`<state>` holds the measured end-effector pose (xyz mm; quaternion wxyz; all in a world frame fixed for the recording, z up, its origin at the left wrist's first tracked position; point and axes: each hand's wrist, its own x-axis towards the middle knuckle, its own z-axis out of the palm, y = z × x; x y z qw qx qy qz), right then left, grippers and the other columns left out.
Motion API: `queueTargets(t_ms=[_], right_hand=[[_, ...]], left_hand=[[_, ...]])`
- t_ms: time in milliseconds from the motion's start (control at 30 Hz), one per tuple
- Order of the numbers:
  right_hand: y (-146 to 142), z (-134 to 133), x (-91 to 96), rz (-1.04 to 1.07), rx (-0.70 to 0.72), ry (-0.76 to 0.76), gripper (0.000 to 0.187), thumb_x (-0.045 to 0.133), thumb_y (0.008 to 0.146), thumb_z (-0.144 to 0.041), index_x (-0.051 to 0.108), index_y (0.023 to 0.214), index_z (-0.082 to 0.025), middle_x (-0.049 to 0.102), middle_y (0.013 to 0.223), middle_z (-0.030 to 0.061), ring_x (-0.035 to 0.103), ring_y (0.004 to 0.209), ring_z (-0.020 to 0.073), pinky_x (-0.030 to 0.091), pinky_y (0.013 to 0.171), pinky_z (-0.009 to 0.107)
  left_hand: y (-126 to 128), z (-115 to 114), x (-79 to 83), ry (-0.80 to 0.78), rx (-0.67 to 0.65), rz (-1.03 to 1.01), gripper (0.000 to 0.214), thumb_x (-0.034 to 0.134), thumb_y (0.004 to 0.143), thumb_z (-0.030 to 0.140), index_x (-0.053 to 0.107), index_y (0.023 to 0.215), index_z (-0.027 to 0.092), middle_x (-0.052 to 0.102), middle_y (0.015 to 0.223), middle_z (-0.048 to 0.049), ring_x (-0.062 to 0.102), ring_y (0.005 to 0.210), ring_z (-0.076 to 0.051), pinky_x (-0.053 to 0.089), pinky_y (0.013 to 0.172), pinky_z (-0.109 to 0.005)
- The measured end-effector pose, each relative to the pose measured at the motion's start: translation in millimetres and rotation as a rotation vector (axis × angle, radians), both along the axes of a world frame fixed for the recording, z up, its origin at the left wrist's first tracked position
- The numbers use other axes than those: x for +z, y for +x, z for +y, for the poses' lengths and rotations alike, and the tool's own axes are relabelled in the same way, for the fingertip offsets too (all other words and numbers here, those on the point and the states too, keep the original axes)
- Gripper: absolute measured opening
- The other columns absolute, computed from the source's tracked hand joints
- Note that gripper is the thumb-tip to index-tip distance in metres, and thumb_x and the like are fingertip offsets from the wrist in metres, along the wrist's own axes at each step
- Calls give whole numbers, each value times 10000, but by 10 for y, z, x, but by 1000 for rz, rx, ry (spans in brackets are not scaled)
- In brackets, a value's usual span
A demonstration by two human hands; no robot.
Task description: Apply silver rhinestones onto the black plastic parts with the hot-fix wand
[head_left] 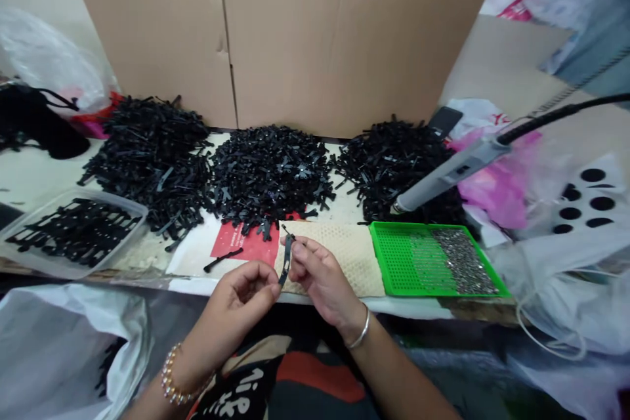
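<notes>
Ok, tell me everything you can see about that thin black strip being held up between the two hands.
The thin black strip is narrow, flat and dark, plastic or metal by its look, too small to tell which. It stands nearly upright, leaning slightly, above the table's front edge. The left hand pinches its lower end, and the right hand holds it higher up from the side. A small crosswise piece sits at its top. Behind it lie a cream perforated mat and a red card.

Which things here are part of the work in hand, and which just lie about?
In use: black strip, left hand, right hand, piles of black parts, green tray of metal pins.
Lying about: cardboard box, pink bag, clear tub.
</notes>
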<state>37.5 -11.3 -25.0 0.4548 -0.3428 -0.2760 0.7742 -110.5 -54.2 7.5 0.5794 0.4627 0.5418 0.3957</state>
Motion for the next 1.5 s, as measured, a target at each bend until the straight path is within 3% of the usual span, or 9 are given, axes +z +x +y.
queueTargets(t_ms=[133, 233, 367, 433, 533, 600, 700, 833, 1500], right_hand=[[72, -46, 7, -28, 21, 13, 327, 824, 662, -383, 638, 801, -154, 467, 571, -61, 360, 468, 49, 329, 462, 162], [53, -70, -22, -121, 30, 47, 353, 828, 633, -406, 612, 748, -152, 536, 620, -35, 397, 477, 56, 317, 455, 176], [40, -91, -102, -251, 24, 90, 406, 798, 658, -464, 604, 848, -162, 536, 647, -30, 459, 535, 91, 408, 528, 209], [87, -109, -128, -341, 3, 199, 397, 704, 771, -481, 587, 1010, -186, 559, 755, -10, 510, 612, 118, 461, 599, 244], [210, -168, -122, -580, -69, 499, 302, 470, 954, -419, 505, 1188, -231, 559, 1034, 47, 555, 836, 160, 480, 740, 291], [283, -224, -102, -701, -92, 678, 234, 399, 993, -345, 495, 1176, -234, 539, 1101, 61, 544, 949, 176, 459, 825, 311], [330, -288, -79, -728, -68, 811, 173, 390, 1000, -273, 496, 1132, -237, 563, 1033, 49, 551, 967, 176, 440, 862, 317], [325, -295, -81, -704, -17, 849, 163, 394, 997, -238, 500, 1121, -239, 586, 1043, 42, 563, 992, 170, 432, 880, 311], [337, -275, -187, -760, 19, 875, 172, 410, 986, -232, 515, 1123, -237, 616, 1034, 45, 596, 946, 175, 455, 828, 305]], left_hand=[[66, -26, -67, 45, -33, 54, 139, 657, 717, 315, 588, 692, 197, 526, 622, 12, 466, 587, -133, 385, 547, -232], [157, -49, -138, 89, 2, -12, 152, 657, 751, 315, 639, 851, 201, 645, 819, -38, 588, 778, -179, 471, 734, -276], [266, -50, -239, -1, 118, -183, 262, 653, 781, 383, 655, 963, 194, 684, 958, -68, 618, 906, -195, 480, 849, -311], [272, -40, -248, -90, 154, -251, 282, 683, 755, 398, 667, 937, 182, 686, 914, -64, 620, 882, -189, 500, 806, -302], [237, -11, -200, -213, 210, -333, 362, 738, 690, 399, 679, 969, 176, 669, 819, -44, 611, 746, -161, 498, 594, -237], [215, 17, -158, -233, 234, -345, 394, 759, 657, 389, 689, 976, 169, 671, 824, -46, 580, 655, -127, 436, 484, -196], [217, 52, -121, -230, 228, -336, 398, 768, 630, 400, 702, 932, 149, 663, 724, -33, 521, 548, -95, 380, 432, -186], [249, 57, -109, -264, 221, -304, 452, 758, 630, 422, 690, 970, 132, 579, 522, 25, 435, 424, -66, 337, 425, -197], [299, 65, -121, -243, 203, -310, 298, 725, 666, 439, 656, 728, 156, 510, 524, 33, 349, 453, -57, 263, 424, -184]])
